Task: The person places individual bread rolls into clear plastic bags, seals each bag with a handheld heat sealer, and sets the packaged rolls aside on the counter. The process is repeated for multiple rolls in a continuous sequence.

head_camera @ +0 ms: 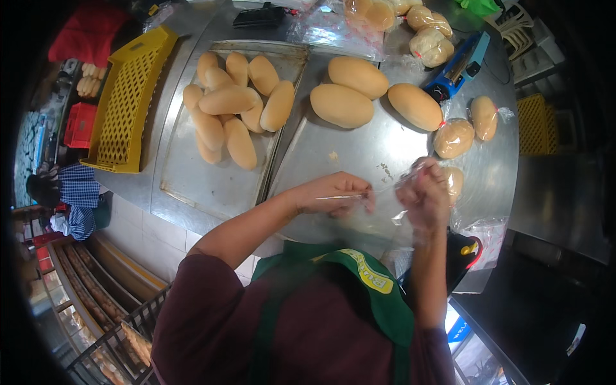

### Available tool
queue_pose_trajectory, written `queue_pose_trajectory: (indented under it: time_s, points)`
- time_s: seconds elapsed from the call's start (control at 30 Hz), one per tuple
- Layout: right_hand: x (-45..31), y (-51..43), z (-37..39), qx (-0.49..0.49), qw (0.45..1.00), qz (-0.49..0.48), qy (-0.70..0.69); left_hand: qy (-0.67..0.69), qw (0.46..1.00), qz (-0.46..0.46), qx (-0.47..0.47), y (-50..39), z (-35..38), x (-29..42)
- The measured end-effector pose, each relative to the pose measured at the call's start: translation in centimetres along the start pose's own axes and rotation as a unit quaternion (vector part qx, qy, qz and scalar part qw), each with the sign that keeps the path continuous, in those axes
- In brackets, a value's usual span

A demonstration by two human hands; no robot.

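My left hand (337,195) and my right hand (426,192) hold a clear plastic bag (380,224) between them over the table's near edge, the right one blurred. Beyond them, two unwrapped bread loaves (341,106) lie touching on the steel table, and a third loaf (415,107) lies to their right. Bagged bread (453,138) with a red tie is just past my right hand; another bagged loaf (483,118) lies beside it, and one more (454,185) is partly hidden behind that hand. To the left, a metal tray (192,185) bears a heap of long bread rolls (228,100).
A yellow plastic crate (127,101) stands at the table's left edge. A blue tape dispenser-like device (457,67) lies at the far right, near more bagged bread (430,46) and plastic bags (337,33). Another person (77,197) is at the far left, beyond the table.
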State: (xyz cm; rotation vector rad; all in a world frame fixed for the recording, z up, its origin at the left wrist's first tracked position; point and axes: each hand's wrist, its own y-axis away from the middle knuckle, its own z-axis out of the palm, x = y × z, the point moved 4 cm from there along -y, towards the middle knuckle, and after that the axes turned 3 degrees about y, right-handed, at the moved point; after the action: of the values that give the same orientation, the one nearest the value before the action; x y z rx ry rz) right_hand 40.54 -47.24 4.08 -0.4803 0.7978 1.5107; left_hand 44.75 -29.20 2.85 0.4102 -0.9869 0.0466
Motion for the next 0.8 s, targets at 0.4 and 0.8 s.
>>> queue_pose_trajectory:
  time_s: [0.4, 0.8]
  points:
    - [0.6, -4.3, 3.1, 0.055, 0.931, 0.048, 0.358, -0.176, 0.947, 0.245, 0.115, -2.2, -4.9, 7.5]
    - [-2.6, -7.2, -1.0, 0.078, 0.978, -0.022, 0.191, 0.033, 0.980, 0.194, -0.032, 0.3, -8.4, 5.3]
